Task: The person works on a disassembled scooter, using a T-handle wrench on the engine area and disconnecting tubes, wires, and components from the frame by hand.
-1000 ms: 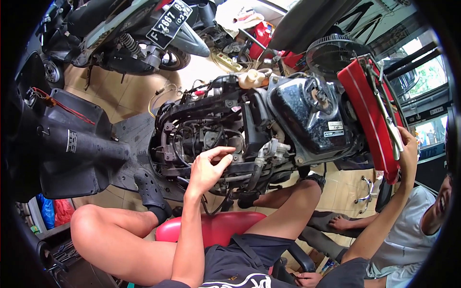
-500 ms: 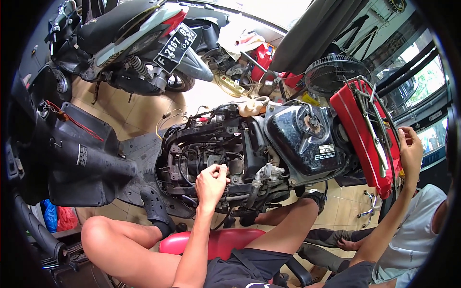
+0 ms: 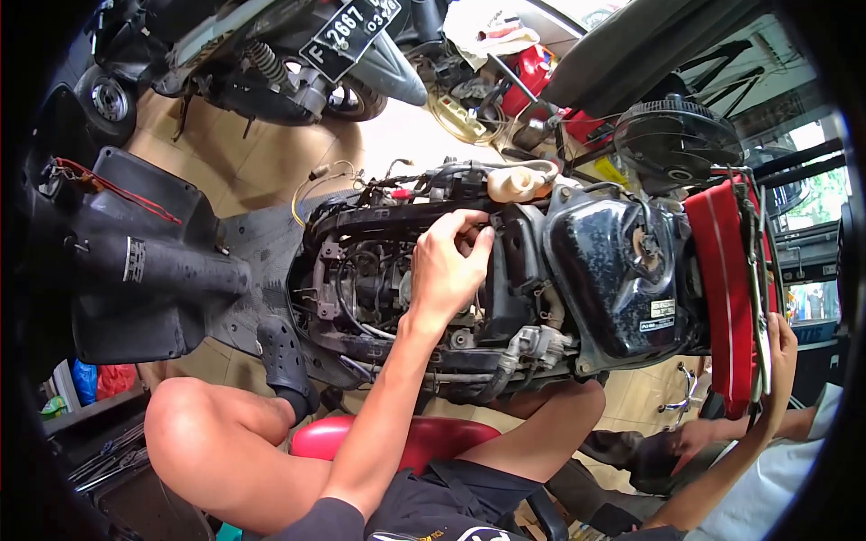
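A partly stripped scooter lies lengthwise before me, its frame (image 3: 397, 347) and engine parts (image 3: 383, 261) bare. My left hand (image 3: 448, 270) is over the frame near the black plastic box (image 3: 510, 311), thumb and fingers pinched together by a frame bar. Whatever sits between those fingertips, if anything, is too small to make out. Farther right, the black fuel tank (image 3: 600, 261) carries a rusty filler neck. My right hand (image 3: 781, 352) reaches to the outer edge of a red tool roll (image 3: 724, 270), fingers stretched up beside its metal tools (image 3: 762, 338).
Another scooter (image 3: 289, 86) stands at the far left. A black fan (image 3: 677, 144) is behind the tool roll. A co-worker's hand (image 3: 695, 442) shows at lower right. Below my arm is a red seat (image 3: 424, 442); a black front panel (image 3: 162, 270) lies left.
My left hand has moved up and right from the engine bay toward the far frame bar. My right hand has dropped lower along the tool roll. The whole view has shifted.
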The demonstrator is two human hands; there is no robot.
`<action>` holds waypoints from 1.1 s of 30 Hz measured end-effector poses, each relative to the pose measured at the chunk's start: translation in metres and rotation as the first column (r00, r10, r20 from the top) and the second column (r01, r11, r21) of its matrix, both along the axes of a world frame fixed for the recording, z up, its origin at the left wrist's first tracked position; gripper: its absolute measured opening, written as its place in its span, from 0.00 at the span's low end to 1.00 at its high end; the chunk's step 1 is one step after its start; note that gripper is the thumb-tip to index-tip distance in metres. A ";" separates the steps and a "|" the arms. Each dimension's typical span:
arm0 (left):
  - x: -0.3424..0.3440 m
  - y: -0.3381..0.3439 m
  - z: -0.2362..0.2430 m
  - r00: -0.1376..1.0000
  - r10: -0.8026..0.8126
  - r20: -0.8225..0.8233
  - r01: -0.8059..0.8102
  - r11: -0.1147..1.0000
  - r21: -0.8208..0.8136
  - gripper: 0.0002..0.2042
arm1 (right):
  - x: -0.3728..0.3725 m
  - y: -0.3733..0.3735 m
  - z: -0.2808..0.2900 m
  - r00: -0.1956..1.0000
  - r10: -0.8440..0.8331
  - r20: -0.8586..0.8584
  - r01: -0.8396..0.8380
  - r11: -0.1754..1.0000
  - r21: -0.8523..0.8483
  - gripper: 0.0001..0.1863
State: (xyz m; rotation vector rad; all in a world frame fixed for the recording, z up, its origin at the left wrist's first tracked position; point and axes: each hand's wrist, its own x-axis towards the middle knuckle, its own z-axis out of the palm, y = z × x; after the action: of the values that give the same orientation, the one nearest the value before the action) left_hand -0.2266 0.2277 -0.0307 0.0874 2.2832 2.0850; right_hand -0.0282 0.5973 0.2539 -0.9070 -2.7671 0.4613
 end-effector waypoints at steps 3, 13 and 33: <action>-0.009 0.000 -0.003 1.000 -0.015 0.024 0.016 1.000 -0.017 0.13 | 0.012 0.012 -0.013 0.977 -0.098 -0.190 0.105 0.994 0.028 0.21; -0.021 -0.012 -0.002 0.994 -0.039 -0.099 0.038 0.999 -0.012 0.08 | 0.000 -0.010 -0.007 0.993 0.012 -0.115 -0.007 0.999 0.046 0.16; -0.062 0.001 0.016 0.927 -0.269 -0.261 0.281 0.960 0.009 0.18 | -0.039 -0.133 -0.059 0.249 0.907 -0.340 -0.091 0.372 0.924 0.16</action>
State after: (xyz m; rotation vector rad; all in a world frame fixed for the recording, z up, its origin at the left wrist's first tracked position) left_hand -0.2883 0.2291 -0.0150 0.6787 2.1934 2.0800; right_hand -0.0667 0.4640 0.1952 0.6024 -1.7657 -0.2374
